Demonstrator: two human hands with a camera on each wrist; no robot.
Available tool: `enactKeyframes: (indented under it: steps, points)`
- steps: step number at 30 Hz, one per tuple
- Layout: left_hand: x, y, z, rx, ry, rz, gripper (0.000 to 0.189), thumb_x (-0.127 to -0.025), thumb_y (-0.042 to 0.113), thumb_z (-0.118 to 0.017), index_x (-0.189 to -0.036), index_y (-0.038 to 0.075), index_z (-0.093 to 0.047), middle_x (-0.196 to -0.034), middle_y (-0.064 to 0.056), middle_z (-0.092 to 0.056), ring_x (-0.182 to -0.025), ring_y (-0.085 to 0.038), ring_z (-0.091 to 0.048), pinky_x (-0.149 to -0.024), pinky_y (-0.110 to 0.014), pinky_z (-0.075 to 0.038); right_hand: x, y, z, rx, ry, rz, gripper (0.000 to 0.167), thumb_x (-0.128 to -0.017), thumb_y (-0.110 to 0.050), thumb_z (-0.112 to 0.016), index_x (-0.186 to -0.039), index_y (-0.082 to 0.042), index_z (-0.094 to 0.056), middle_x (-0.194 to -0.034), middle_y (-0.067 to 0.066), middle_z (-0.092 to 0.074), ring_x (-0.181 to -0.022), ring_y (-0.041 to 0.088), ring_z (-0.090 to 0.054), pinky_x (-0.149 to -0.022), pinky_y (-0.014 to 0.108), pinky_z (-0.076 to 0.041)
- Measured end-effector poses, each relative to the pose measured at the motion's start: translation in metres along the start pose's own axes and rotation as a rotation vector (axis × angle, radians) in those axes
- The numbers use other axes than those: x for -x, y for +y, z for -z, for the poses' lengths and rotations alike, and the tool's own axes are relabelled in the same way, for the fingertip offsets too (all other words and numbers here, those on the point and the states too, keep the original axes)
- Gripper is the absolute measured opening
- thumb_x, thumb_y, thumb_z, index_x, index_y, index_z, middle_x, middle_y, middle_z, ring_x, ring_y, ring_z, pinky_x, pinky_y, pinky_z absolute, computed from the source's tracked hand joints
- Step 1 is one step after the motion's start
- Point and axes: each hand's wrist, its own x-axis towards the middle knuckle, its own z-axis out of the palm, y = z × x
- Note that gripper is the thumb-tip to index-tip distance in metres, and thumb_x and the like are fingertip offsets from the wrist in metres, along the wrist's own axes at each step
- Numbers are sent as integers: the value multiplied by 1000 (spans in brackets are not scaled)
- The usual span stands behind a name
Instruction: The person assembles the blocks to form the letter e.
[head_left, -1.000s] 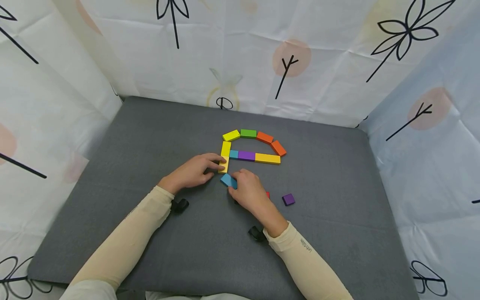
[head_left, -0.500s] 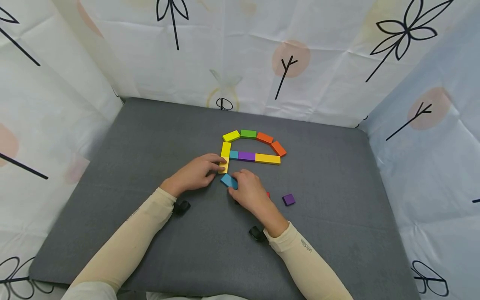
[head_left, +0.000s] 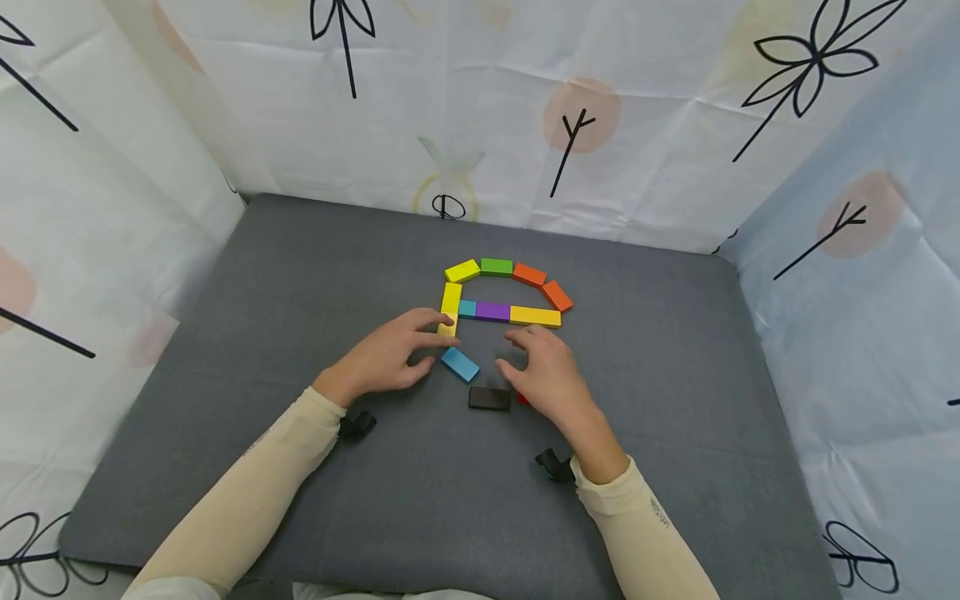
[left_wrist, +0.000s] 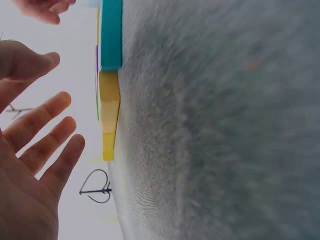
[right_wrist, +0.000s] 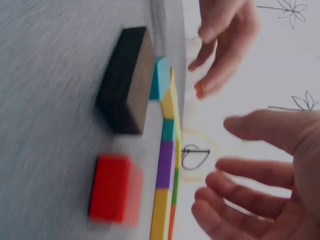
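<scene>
My left hand [head_left: 386, 354] hovers at the lower yellow block [head_left: 448, 330], fingers straight and partly covering it in the head view; the left wrist view shows them raised off the blocks. Just below that yellow block lies a tilted light-blue block [head_left: 460, 365], touched by neither hand. To its right, my right hand [head_left: 551, 379] is held above the table with loosely spread fingers and holds nothing. A dark brown-black block [head_left: 489, 399] lies beside it, and a red block [right_wrist: 111, 189] is mostly hidden under this hand in the head view.
Behind the hands, a loop of blocks includes a yellow block [head_left: 462, 271], a green block [head_left: 497, 267], an orange block [head_left: 529, 275], a purple block [head_left: 492, 312] and a long yellow block [head_left: 535, 317]. Printed cloth [head_left: 495, 108] borders the grey table [head_left: 337, 250].
My right hand has let go of the light-blue block and moved right, uncovering the dark block. The loose purple block is now hidden behind it. My left hand has barely shifted.
</scene>
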Motion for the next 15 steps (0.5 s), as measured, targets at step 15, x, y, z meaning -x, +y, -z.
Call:
enactKeyframes:
  steps: [15]
  points:
    - [20,14,-7,-114,-67,-47,48,-97,9,-73,-144,21,-74,-157,-14,-55,-151,-38,-44,-120,-56,-39,30,18,-12,67,-120,292,40,-93,-22,-91,-127,-5,-78,-125,7,-71,-116,26,-66,-100,45,-57]
